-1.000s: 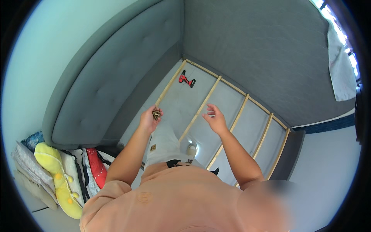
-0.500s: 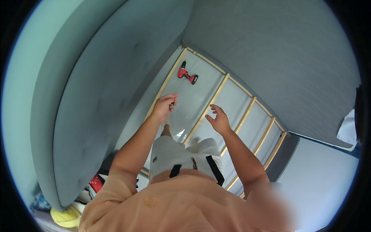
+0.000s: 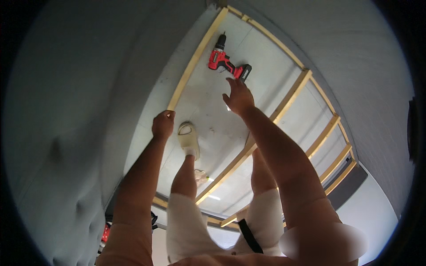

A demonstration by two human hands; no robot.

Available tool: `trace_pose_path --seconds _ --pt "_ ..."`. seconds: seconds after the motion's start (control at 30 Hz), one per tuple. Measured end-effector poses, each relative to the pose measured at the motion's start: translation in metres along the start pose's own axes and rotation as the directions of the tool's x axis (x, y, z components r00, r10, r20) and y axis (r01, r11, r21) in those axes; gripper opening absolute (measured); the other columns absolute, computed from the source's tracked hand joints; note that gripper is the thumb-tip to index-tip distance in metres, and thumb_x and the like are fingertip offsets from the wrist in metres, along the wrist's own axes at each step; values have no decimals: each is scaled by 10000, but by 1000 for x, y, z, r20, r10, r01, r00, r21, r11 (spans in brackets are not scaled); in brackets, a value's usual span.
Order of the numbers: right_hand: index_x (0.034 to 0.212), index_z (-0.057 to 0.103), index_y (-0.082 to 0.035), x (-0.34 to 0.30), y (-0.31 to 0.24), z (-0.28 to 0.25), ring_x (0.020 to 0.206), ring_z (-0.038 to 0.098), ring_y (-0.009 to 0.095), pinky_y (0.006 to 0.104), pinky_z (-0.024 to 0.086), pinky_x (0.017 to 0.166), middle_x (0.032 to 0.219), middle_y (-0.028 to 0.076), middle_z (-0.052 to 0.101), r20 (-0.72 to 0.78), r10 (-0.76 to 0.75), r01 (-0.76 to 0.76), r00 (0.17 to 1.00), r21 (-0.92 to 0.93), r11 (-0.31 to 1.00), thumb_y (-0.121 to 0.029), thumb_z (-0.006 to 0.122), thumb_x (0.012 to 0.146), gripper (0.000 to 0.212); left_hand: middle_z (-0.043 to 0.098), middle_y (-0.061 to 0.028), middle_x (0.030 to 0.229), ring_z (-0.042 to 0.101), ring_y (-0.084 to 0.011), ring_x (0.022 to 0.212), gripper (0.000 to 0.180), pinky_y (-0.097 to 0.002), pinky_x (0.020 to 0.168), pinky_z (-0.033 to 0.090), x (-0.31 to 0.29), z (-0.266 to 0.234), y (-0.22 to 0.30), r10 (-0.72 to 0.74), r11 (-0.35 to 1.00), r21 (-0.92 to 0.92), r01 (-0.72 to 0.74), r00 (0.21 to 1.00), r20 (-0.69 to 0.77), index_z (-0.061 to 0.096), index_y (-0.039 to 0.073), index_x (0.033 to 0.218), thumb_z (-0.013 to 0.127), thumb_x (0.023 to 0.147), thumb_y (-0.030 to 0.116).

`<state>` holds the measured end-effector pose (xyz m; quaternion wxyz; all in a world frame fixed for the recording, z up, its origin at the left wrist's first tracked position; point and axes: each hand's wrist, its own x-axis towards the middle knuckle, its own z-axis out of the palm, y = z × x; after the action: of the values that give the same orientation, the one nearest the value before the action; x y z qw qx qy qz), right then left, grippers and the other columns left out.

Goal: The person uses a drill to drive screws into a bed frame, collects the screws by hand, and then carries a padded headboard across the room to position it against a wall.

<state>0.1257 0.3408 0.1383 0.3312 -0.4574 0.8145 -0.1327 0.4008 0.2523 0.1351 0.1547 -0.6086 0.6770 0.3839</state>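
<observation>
A red and black cordless drill (image 3: 222, 57) lies on the pale floor inside a wooden slatted frame, its chuck pointing away from me. My right hand (image 3: 239, 98) reaches over the floor with fingers stretched out, its fingertips close to the drill's battery; from this angle I cannot tell whether they touch it. The left side of the frame is a long wooden rail (image 3: 194, 66). Against it rests my left hand (image 3: 163, 125), fingers curled into a fist. What those fingers hold, if anything, is hidden.
Several wooden slats (image 3: 290, 95) cross the frame to the right. My slippered foot (image 3: 188, 135) stands inside it; my other leg is beyond a slat. A grey padded panel (image 3: 75, 146) rises at left and a grey surface (image 3: 355, 57) at right.
I have bent lower, so the drill and frame look nearer. My left hand has come down to the side rail. My right hand has reached across toward the drill.
</observation>
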Motion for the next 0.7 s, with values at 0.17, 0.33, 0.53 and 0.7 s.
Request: trace_pose_path --seconds 0.17,0.33,0.53,0.7 --pt "1238 429 -31 81 55 51 1114 464 328 409 395 950 1176 172 491 -61 -133 122 989 -168 978 -187 647 710 592 663 -126 935 629 -297 860 575 -401 755 501 93 35 -7 29 849 529 -9 999 -30 574 109 1134 532 806 580" --pt "1363 289 -31 139 87 80 1069 526 335 417 427 918 1126 203 540 35 96 -78 995 -345 935 -187 542 794 641 663 -107 778 646 -289 734 536 -413 658 506 138 51 1 -7 736 671 -93 989 145 635 69 898 532 795 585" --pt "1369 231 -61 160 81 77 989 588 352 438 472 849 1084 213 581 231 266 -175 936 -350 920 -182 558 791 676 669 -111 795 649 -282 752 481 -392 687 512 151 48 5 -49 691 708 -143 969 243 679 64 817 532 791 521" --pt "1245 316 -50 137 60 49 935 613 345 427 487 819 973 199 627 289 275 -186 917 -301 935 -183 615 738 603 669 -124 806 649 -284 782 448 -407 702 511 143 38 9 -66 730 670 -131 963 261 678 58 819 510 802 473"
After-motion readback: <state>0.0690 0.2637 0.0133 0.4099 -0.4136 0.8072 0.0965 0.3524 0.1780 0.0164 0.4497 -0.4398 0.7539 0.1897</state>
